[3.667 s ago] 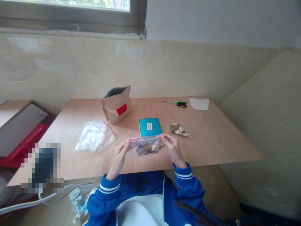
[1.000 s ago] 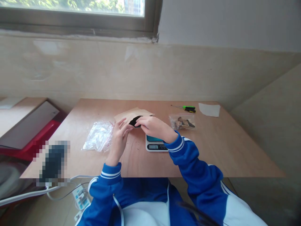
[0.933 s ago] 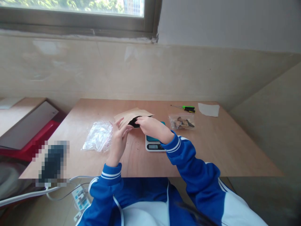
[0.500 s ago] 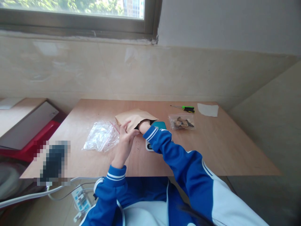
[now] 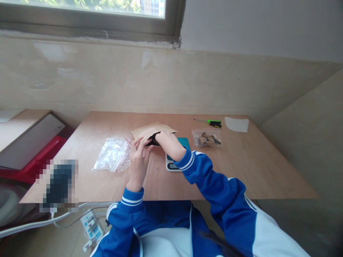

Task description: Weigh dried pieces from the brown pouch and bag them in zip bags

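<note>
Left hand [image 5: 138,160]: at the near left of the bag's mouth, fingers spread against its lip; whether they pinch it, cannot tell.
Scale [image 5: 184,142], teal top, white edge: right of the bag, partly beneath the right wrist.
Right hand [image 5: 169,143]: reaching into the bag, fingers hidden inside; apart or together, cannot tell.
Bag [image 5: 151,129], brown paper, dark inside: on the tabletop [image 5: 241,171], tilted, mouth toward the person, around the right fingers.
Clear plastic [image 5: 110,156], crumpled: left of the bag.
Packet [image 5: 207,138], clear, brown pieces within: right of the bag.
Screwdrivers [image 5: 214,123], two; white paper [image 5: 237,125]: farther right, beyond the packet.
</note>
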Motion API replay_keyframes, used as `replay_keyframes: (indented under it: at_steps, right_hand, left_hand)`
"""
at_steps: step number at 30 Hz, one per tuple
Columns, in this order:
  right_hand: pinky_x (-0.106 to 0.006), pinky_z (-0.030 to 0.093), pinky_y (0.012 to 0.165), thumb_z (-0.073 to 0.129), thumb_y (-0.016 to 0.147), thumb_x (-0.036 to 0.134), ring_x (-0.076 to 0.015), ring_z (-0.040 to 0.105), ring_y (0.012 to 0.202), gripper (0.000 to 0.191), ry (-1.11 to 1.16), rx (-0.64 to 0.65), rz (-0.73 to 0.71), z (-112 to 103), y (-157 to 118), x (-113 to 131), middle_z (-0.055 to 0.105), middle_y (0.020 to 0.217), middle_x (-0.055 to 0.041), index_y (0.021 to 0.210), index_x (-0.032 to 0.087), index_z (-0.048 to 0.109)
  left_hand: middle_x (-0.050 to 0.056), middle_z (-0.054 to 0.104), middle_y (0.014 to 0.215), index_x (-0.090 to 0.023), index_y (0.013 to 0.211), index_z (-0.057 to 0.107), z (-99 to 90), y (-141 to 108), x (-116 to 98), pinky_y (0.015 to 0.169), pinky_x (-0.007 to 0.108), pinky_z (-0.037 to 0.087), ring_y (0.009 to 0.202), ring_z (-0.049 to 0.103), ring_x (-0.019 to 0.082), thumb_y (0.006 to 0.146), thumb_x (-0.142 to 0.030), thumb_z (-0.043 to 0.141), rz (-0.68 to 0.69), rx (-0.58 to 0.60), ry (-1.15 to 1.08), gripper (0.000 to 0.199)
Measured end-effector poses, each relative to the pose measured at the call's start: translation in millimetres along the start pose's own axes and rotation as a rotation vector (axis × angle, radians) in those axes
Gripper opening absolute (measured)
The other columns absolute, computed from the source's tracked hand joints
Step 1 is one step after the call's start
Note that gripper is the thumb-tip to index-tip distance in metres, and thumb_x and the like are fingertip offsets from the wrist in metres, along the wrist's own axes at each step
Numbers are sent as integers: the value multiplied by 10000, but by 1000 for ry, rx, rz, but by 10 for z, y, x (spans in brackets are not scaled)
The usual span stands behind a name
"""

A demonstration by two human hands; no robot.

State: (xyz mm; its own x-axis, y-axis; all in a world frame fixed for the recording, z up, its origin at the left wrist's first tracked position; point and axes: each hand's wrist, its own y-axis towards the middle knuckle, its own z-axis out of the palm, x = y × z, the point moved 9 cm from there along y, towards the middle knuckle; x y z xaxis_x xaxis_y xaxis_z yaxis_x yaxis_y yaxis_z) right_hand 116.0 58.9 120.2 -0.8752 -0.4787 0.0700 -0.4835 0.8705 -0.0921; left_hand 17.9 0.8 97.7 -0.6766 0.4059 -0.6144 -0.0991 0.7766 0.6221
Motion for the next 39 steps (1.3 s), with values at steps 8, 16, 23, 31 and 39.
replay_keyframes:
  at_steps: [8,16,23,31,39]
  right_hand:
    - [-380,576,802,460,974,106,-317,738,966,290,153,-140,33,-310,-259,-206,761,1038,-165,1080,134,728]
    - [-338,586,898,660,872,297,-214,742,963,200,1075,-470,-8,-234,-731,-947,781,1033,-38,1031,203,734]
    - [-411,594,841,640,852,334,-248,739,867,256,951,-636,373,633,-1046,-1650,775,963,-111,1000,146,729]
    - [-518,495,984,561,830,87,-307,631,1063,225,598,-538,350,935,-533,-1407,687,1049,-152,984,143,716]
    - [-481,412,1111,509,846,55,-272,528,1267,392,560,-588,161,404,-804,-1029,576,1280,-153,1193,163,655]
  left_hand:
    - [94,656,1206,-205,1206,619,-69,46,-55,1039,422,493,1188,609,228,965,-309,549,20,-43,-26,272]
    - [99,670,1197,-192,1181,630,-104,82,-32,1034,408,495,1177,617,215,957,-303,567,20,-42,-53,258]
    - [107,664,1219,-192,1187,637,-86,83,84,909,391,562,1152,620,222,936,-345,598,-85,-21,-124,296]
    - [97,640,1249,-225,1197,639,-68,69,175,925,389,559,1185,601,226,923,-378,609,-165,-9,-193,315]
    - [95,636,1249,-230,1208,638,-39,60,196,959,399,540,1179,603,224,923,-365,614,-154,-12,-182,317]
